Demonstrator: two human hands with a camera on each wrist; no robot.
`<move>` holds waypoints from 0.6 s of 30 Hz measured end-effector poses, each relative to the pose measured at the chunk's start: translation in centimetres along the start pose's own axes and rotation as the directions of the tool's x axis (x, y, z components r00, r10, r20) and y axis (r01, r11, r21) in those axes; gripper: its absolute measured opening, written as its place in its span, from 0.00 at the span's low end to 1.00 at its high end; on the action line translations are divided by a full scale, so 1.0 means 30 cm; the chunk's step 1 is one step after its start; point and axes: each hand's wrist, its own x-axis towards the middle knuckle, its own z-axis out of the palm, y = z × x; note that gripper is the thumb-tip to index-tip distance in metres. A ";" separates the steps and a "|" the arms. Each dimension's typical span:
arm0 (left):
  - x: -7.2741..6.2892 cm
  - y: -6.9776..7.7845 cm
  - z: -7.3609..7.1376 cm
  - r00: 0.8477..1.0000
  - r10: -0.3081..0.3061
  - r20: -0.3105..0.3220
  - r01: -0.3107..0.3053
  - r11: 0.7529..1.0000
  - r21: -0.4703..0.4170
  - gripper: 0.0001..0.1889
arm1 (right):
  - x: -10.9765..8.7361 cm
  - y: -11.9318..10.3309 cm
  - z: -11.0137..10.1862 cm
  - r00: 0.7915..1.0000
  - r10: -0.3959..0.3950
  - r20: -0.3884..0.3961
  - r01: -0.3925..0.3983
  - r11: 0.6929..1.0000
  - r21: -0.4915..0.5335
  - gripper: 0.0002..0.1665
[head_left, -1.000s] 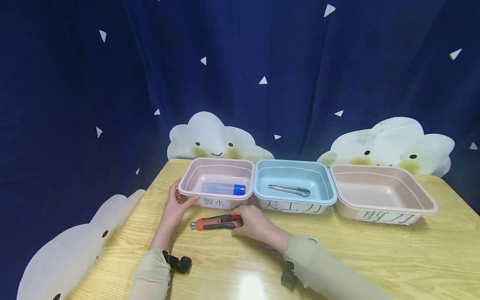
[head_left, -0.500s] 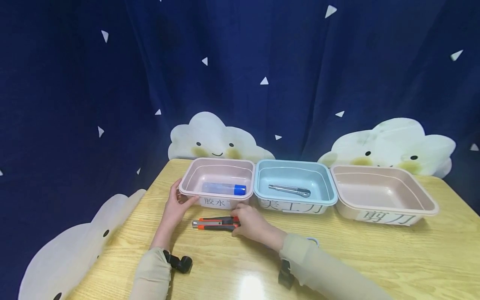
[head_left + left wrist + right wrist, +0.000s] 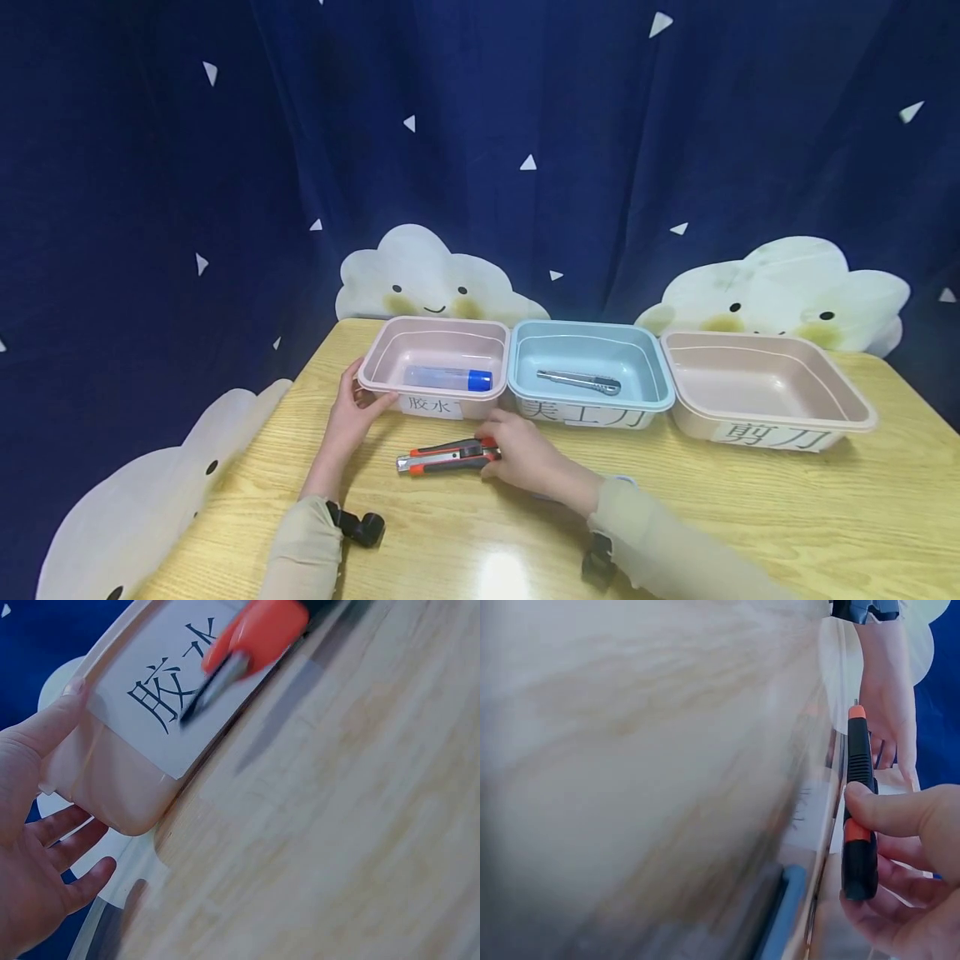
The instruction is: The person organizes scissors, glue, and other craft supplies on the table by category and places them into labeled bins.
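Observation:
My right hand (image 3: 522, 452) holds an orange-and-black utility knife (image 3: 442, 457) by its rear end, the metal tip pointing left, in front of the bins. In the right wrist view, the thumb presses one side of the utility knife (image 3: 860, 761) and the fingers lie on the other. A shadow falls on the table beneath the knife in the left wrist view. At the front left corner of the pink bin (image 3: 432, 330) is my left hand (image 3: 356, 410), thumb on the front rim, fingers along the side. A blue-capped glue tube (image 3: 447, 378) lies in that bin.
A blue bin (image 3: 585, 329) holding a grey utility knife (image 3: 579, 382) stands beside the pink one. Right of it stands a beige bin (image 3: 765, 408). All three carry paper labels. A blue loop (image 3: 624, 479) shows behind my right forearm on the wooden table (image 3: 750, 517).
The right hand and its utility knife shift slightly right and toward me, the knife now tilted a little in view. The left hand stays at the pink bin.

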 end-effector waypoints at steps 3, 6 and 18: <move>0.003 -0.003 -0.001 1.000 -0.004 -0.003 0.004 1.000 0.002 0.45 | -0.026 0.005 -0.017 1.000 0.001 -0.010 -0.001 1.000 -0.001 0.26; 0.004 -0.004 -0.003 1.000 -0.007 -0.007 0.007 1.000 0.002 0.45 | -0.050 0.008 -0.038 1.000 0.001 -0.021 -0.001 1.000 0.010 0.26; 0.004 -0.008 -0.003 1.000 0.006 0.001 -0.006 1.000 -0.006 0.45 | -0.126 0.036 -0.158 0.993 -0.016 -0.120 0.015 1.000 -0.005 0.26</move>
